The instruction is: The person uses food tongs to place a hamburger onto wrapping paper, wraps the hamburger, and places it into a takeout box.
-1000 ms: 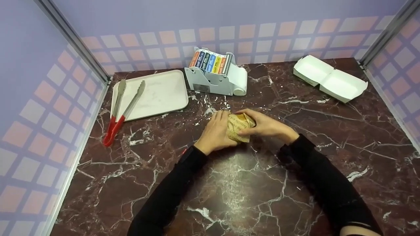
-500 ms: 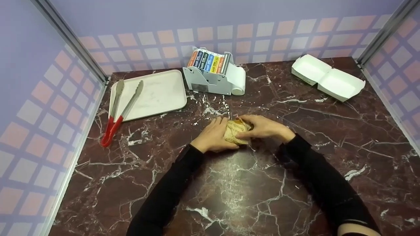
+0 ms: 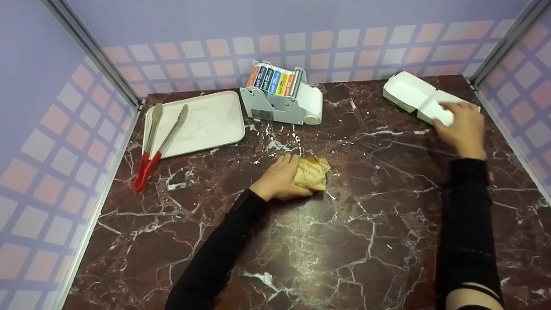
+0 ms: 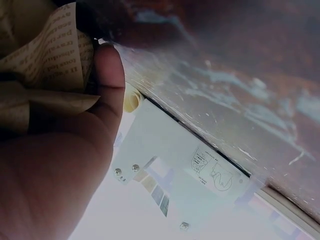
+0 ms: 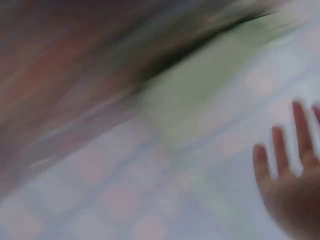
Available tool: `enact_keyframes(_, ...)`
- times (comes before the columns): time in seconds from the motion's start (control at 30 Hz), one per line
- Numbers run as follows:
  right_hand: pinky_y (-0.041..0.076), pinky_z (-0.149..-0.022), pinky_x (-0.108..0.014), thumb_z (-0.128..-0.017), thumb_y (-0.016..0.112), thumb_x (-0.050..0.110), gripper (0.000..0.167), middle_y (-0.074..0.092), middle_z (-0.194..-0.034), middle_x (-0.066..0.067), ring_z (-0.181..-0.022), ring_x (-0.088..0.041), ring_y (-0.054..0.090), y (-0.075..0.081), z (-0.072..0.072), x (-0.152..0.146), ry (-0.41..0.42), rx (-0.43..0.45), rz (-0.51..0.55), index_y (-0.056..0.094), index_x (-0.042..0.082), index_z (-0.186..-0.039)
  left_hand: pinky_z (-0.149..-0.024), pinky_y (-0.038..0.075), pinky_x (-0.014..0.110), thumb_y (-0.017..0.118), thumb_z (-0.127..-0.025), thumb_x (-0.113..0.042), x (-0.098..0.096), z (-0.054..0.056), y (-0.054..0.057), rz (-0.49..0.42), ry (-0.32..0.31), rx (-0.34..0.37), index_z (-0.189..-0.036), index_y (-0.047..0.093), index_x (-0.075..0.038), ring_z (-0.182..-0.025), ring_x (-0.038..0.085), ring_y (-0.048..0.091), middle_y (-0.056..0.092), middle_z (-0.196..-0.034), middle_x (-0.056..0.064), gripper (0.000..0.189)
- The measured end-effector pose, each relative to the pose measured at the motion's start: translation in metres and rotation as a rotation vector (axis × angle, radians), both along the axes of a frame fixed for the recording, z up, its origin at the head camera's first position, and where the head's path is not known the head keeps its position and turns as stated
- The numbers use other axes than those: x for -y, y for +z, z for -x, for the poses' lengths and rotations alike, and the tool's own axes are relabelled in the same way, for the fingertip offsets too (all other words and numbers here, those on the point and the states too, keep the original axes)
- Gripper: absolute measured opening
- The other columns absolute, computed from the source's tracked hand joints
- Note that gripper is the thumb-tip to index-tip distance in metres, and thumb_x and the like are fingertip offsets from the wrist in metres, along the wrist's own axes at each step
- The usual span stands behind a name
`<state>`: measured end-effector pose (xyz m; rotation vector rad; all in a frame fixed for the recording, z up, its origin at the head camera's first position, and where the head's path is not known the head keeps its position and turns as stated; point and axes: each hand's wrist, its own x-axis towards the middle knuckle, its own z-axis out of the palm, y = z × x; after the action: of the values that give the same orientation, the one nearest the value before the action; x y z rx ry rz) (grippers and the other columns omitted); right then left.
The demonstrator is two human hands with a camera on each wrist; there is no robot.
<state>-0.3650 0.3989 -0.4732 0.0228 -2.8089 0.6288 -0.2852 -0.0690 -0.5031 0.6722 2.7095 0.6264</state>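
A small bundle wrapped in printed brown paper (image 3: 313, 174) lies on the marble-patterned table. My left hand (image 3: 279, 178) holds it from the left, thumb on the near side and fingers on the far side; what is inside the paper is hidden. In the left wrist view, folds of the printed paper (image 4: 55, 55) show against that hand. My right hand (image 3: 464, 127), blurred, is over the right half of an opened white paper box (image 3: 409, 90). Its fingers (image 5: 281, 150) look spread and hold nothing in the right wrist view. Whether they touch the box cannot be told.
At the back middle stands a metal label dispenser (image 3: 275, 107) with several coloured rolls and a white roll. Left of it lies a pale tray (image 3: 206, 125), with red-handled tongs (image 3: 148, 165) resting across its left side. Patterned walls (image 3: 301, 51) enclose the back and sides.
My right hand has let go of the paper bundle and moved right and away to the white box. My left hand has stayed at the bundle.
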Motion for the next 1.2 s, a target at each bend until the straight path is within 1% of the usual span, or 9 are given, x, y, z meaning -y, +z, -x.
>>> enact_keyframes(0.1, 0.010, -0.124, -0.070, -0.095, 0.067, 0.027, 0.048, 0.054, -0.136, -0.038, -0.140, -0.058, 0.032, -0.021, -0.007, -0.039, 0.000, 0.109, -0.097, 0.062, -0.001, -0.133, -0.112, 0.046, 0.042, 0.087, -0.073, -0.056, 0.001, 0.000, -0.001, 0.010, -0.007, -0.018, -0.148, 0.041, -0.003, -0.122, 0.027, 0.050, 0.051, -0.131, 0.013, 0.103)
enact_keyframes(0.2, 0.002, -0.124, -0.073, -0.093, 0.069, 0.017, 0.035, 0.060, -0.128, -0.038, -0.133, -0.059, 0.038, -0.029, -0.008, -0.045, 0.011, 0.139, -0.162, 0.069, -0.004, -0.120, -0.112, 0.046, 0.042, 0.087, -0.073, -0.057, 0.003, -0.001, -0.001, 0.024, -0.010, -0.029, -0.147, 0.042, -0.002, -0.121, 0.028, 0.050, 0.051, -0.130, 0.013, 0.102)
enact_keyframes(0.3, 0.024, -0.116, -0.074, -0.086, 0.070, 0.008, 0.021, 0.068, -0.108, -0.035, -0.111, -0.060, 0.053, -0.029, -0.005, -0.040, 0.040, 0.077, -0.226, 0.075, -0.004, -0.103, -0.115, 0.045, 0.044, 0.087, -0.074, -0.057, 0.003, -0.003, 0.000, 0.024, -0.009, -0.015, -0.148, 0.041, -0.002, -0.125, 0.029, 0.049, 0.051, -0.133, 0.014, 0.103)
enact_keyframes(0.4, 0.045, -0.090, -0.073, -0.085, 0.071, 0.006, 0.014, 0.071, -0.095, -0.033, -0.088, -0.059, 0.061, -0.028, -0.004, -0.032, 0.075, 0.041, -0.256, 0.077, -0.003, -0.093, -0.117, 0.043, 0.045, 0.086, -0.074, -0.057, 0.002, -0.003, 0.000, 0.022, -0.014, -0.004, -0.149, 0.039, -0.003, -0.128, 0.030, 0.049, 0.050, -0.135, 0.015, 0.104)
enact_keyframes(0.47, 0.047, -0.070, -0.070, -0.086, 0.070, 0.006, 0.012, 0.072, -0.090, -0.031, -0.080, -0.058, 0.063, -0.029, -0.002, -0.025, 0.103, 0.032, -0.248, 0.077, -0.003, -0.087, -0.118, 0.042, 0.045, 0.086, -0.075, -0.056, 0.001, -0.003, 0.001, 0.023, -0.014, -0.001, -0.151, 0.038, -0.003, -0.129, 0.030, 0.048, 0.050, -0.137, 0.015, 0.105)
enact_keyframes(0.57, 0.048, -0.067, -0.068, -0.088, 0.068, 0.010, 0.016, 0.070, -0.084, -0.030, -0.077, -0.055, 0.063, -0.031, 0.000, -0.012, 0.135, 0.044, -0.219, 0.074, -0.002, -0.079, -0.119, 0.041, 0.046, 0.086, -0.075, -0.057, 0.000, -0.003, 0.001, 0.030, -0.016, 0.002, -0.152, 0.038, -0.003, -0.133, 0.031, 0.047, 0.049, -0.139, 0.015, 0.105)
enact_keyframes(0.8, 0.052, -0.074, -0.063, -0.092, 0.072, 0.024, 0.029, 0.072, -0.083, -0.024, -0.075, -0.044, 0.066, -0.028, -0.001, 0.056, 0.255, 0.198, -0.217, 0.071, -0.004, -0.084, -0.118, 0.042, 0.046, 0.086, -0.075, -0.057, 0.000, -0.002, -0.001, 0.035, -0.027, -0.001, -0.150, 0.038, -0.003, -0.132, 0.031, 0.048, 0.049, -0.138, 0.016, 0.104)
enact_keyframes(0.93, 0.055, -0.075, -0.060, -0.096, 0.071, 0.032, 0.037, 0.070, -0.078, -0.021, -0.071, -0.038, 0.065, -0.018, -0.017, 0.112, 0.342, 0.288, -0.241, 0.066, -0.001, -0.080, -0.121, 0.040, 0.047, 0.086, -0.075, -0.057, 0.000, -0.001, -0.001, 0.040, -0.031, -0.008, -0.150, 0.038, -0.002, -0.136, 0.034, 0.047, 0.049, -0.141, 0.018, 0.105)
enact_keyframes(1.2, 0.057, -0.072, -0.053, -0.101, 0.065, 0.031, 0.039, 0.068, -0.070, -0.014, -0.064, -0.032, 0.063, -0.007, -0.048, 0.190, 0.515, 0.305, -0.209, 0.068, 0.004, -0.074, -0.118, 0.043, 0.046, 0.087, -0.073, -0.056, 0.000, 0.002, -0.002, 0.040, -0.037, -0.027, -0.146, 0.042, -0.001, -0.131, 0.033, 0.050, 0.051, -0.136, 0.016, 0.102)
